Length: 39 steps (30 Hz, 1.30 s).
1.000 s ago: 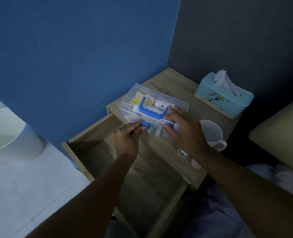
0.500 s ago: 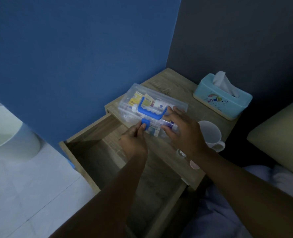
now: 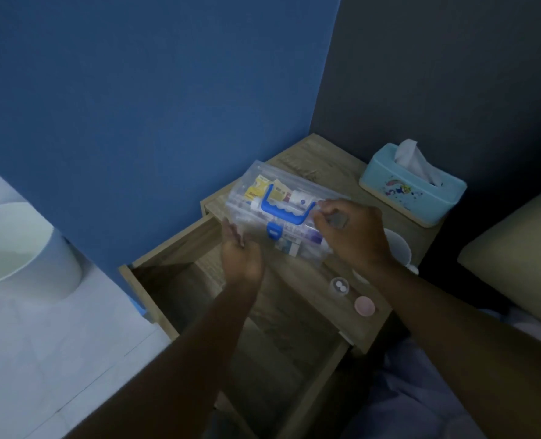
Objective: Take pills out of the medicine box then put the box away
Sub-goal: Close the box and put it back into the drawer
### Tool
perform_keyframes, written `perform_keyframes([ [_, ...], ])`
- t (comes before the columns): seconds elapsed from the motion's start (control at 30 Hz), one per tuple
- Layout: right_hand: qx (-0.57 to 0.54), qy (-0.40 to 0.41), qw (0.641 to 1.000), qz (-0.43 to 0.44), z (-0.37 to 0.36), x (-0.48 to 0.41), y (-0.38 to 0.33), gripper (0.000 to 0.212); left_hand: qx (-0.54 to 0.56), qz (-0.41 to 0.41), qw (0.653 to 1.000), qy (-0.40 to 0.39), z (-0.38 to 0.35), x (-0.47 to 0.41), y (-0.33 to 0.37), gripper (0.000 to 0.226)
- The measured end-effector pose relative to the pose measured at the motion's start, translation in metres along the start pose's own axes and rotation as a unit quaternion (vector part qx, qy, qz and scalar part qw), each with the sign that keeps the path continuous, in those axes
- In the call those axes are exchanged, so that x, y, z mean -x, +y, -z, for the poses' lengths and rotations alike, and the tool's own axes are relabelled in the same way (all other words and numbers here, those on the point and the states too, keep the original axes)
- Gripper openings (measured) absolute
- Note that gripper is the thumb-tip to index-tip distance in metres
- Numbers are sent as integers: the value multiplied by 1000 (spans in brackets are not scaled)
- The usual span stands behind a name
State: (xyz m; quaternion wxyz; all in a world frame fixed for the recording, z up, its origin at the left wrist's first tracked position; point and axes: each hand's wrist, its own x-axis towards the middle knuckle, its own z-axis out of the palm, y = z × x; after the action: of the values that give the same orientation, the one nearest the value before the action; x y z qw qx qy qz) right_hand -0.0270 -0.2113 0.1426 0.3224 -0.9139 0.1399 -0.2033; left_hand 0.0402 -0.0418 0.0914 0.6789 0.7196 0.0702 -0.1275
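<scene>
Now | left hand off blue latch, open beside clear plastic medicine box | right hand moved to box's right end, fingers curled, grip unclear | box unmoved on wooden counter

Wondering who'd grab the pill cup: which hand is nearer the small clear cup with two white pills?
Right. The right hand is up at the medicine box, just above the pill cup; the left hand sits farther off, over the open drawer.

- My left hand is bare: no ring, glove or watch shows on it.
- My right hand is bare as well, nothing on its fingers or wrist.
- Both my forearms are uncovered up to the frame's edge; no sleeve shows.
- The dim light hides finer detail.
</scene>
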Motion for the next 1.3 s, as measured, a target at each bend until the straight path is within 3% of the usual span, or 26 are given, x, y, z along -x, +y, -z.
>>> perform_keyframes([
  [0.1, 17, 48, 996, -75, 2, -19, -1, 29, -34, 6, 999, 17, 7, -32, 22, 66],
  [0.2, 36, -5, 973, -229, -2, -41, 3, 62, -75, -17, 997, -7, 11, -59, 39, 74],
  [0.3, 52, -61, 943, -324, -5, -57, 5, 72, -105, -3, 994, -24, 13, -73, 48, 53],
  [0.5, -18, -5, 925, -379, -1, -56, -4, 79, -124, -15, 992, -20, 40, -69, 54, 25],
  [0.57, -52, 8, 929, -366, 4, -43, -13, 74, -133, -27, 991, -9, 55, -63, 57, 21],
  [0.67, -78, -9, 937, -341, 9, -21, -31, 46, -110, -28, 993, -17, 80, -58, 68, 17],
  [0.77, -135, -19, 936, -324, 11, 6, -50, 31, -119, -30, 992, -13, 103, -49, 83, 17],
  [0.93, -170, -31, 931, -322, -9, 42, -73, 42, -162, -22, 987, 2, 134, -25, 87, 41],
  [1.1, -190, -48, 917, -348, -37, 78, -78, 43, -230, 8, 973, 14, 151, -11, 55, 43],
  [1.3, -199, -59, 903, -376, -72, 120, -60, 19, -256, 54, 965, -29, 152, -11, 6, 45],
])
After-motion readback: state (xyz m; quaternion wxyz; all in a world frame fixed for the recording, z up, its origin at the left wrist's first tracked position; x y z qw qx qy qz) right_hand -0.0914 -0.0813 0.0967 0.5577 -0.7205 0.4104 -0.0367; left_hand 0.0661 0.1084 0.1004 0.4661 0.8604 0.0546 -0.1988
